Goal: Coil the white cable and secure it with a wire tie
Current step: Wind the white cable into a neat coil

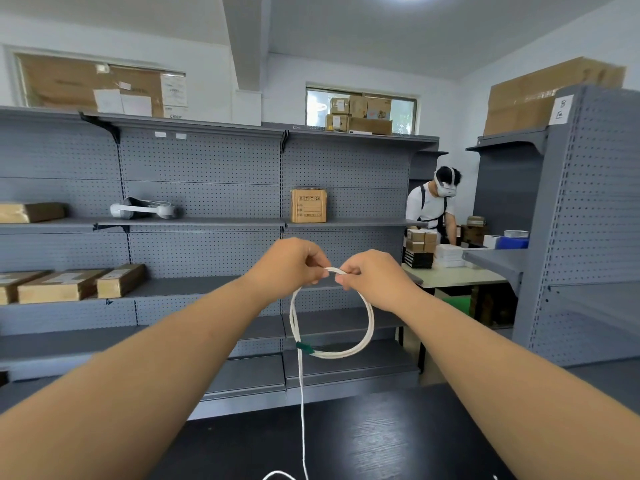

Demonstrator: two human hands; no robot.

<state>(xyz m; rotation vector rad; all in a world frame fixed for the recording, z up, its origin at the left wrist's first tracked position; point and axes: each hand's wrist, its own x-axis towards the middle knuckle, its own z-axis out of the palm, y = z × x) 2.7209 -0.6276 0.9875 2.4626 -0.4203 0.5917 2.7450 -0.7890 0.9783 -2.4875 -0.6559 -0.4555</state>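
Head view: two bare forearms reach forward above a black table [381, 438], meeting in mid-air in front of grey pegboard shelving [207, 161]
Left hand [287, 263]: fingers curled, thumb and fingertips pinching the top of the coil from its left side
Right hand [372, 277]: fingers curled, pinching the top of the coil from the right, just beside the left hand; the two are not quite touching
White cable [370, 320]: wound into a round loop of several strands that hangs below both hands, clear of the table; a short stretch of it shows between the two pinches
Green wire tie [304, 348]: wrapped round the strands at the lower left of the loop
Loose tail [302, 410]: one strand drops straight down from the tie to the table edge at the bottom of the view, where it curls off to the left
Cardboard box [308, 205]: upright on the middle shelf, behind and above the hands
White headset [142, 208]: lying on the same shelf level, well to the left of the box
Flat cartons [62, 285]: side by side on the lower shelf at far left
Another person [431, 206]: stands at the back right beside a light table [460, 277], in a white shirt, head bent down
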